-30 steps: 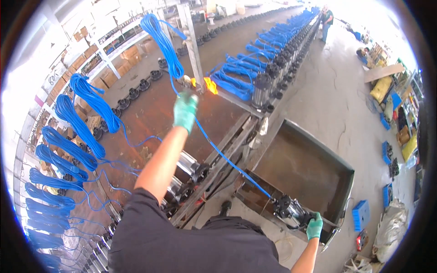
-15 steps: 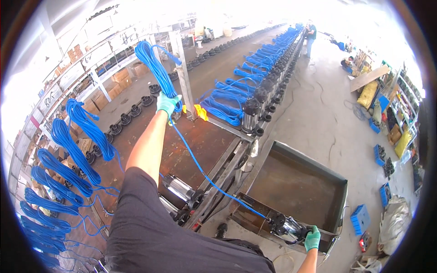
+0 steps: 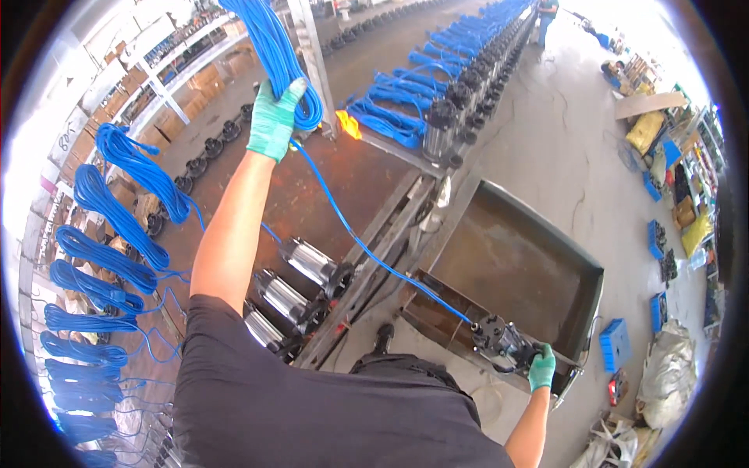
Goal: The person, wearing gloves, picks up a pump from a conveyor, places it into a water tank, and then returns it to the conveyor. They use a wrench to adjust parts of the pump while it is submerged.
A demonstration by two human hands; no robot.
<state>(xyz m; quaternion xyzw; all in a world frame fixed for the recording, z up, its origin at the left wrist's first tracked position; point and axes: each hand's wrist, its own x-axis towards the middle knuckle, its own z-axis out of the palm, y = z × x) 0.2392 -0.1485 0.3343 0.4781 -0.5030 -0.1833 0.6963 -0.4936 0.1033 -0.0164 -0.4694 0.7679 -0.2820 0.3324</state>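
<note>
My left hand, in a green glove, is closed round the lower end of a bundled coil of blue cable, raised over the rusty bench. The coil's top runs out of view. From it one blue cable slopes down to the black end of a silver and black submersible pump. My right hand, also green-gloved, grips the opposite end of this pump, which lies tilted over the near side of a metal water tank. The right fingertips are partly hidden.
More silver pumps lie at the bench's near edge. Several blue cable coils hang at the left. A long row of pumps with cables extends away beyond a metal post. Blue crates and sacks stand right; a person stands far off.
The view has tipped downward. My left hand and the coil sit higher in it, and the pump in my right hand has shifted slightly up and right. Both grips stay closed.
</note>
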